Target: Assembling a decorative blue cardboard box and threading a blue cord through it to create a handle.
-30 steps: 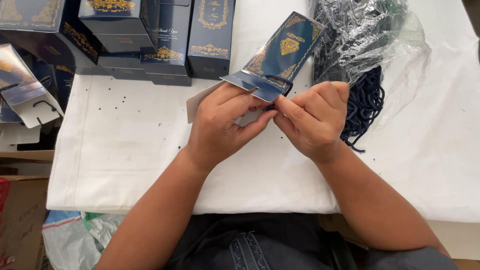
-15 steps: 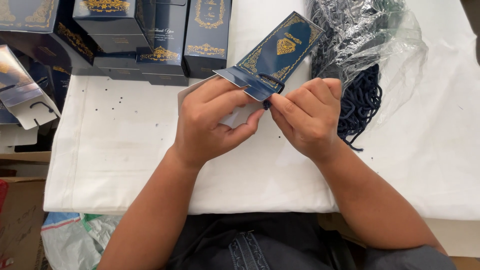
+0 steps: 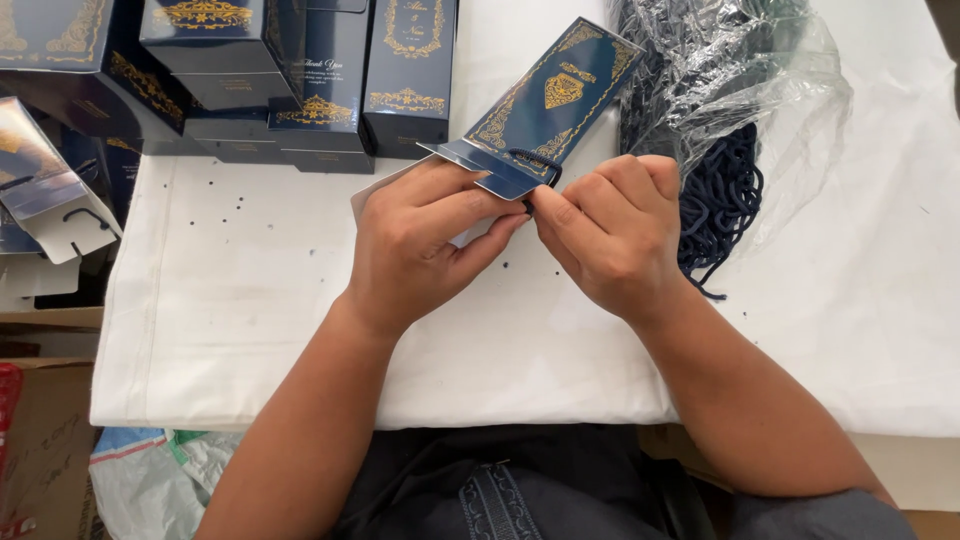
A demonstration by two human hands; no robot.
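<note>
Covering most of the view, a white cloth lies over the table, dotted with small dark specks. At ten to twelve o'clock stands a cluster of navy boxes with gold ornament, some stacked. At two o'clock a clear plastic bag spills a heap of navy cords onto the cloth. At nine o'clock, off the cloth's edge, lies a flattened silver-lined box. Near centre, slightly toward twelve o'clock, a flat navy and gold carton tilts up toward one o'clock, its lower flap held between both hands. The left hand is closed around that flap, thumb on top. The right hand is curled, its fingertips pinching a short navy cord loop at the flap's edge.
</note>
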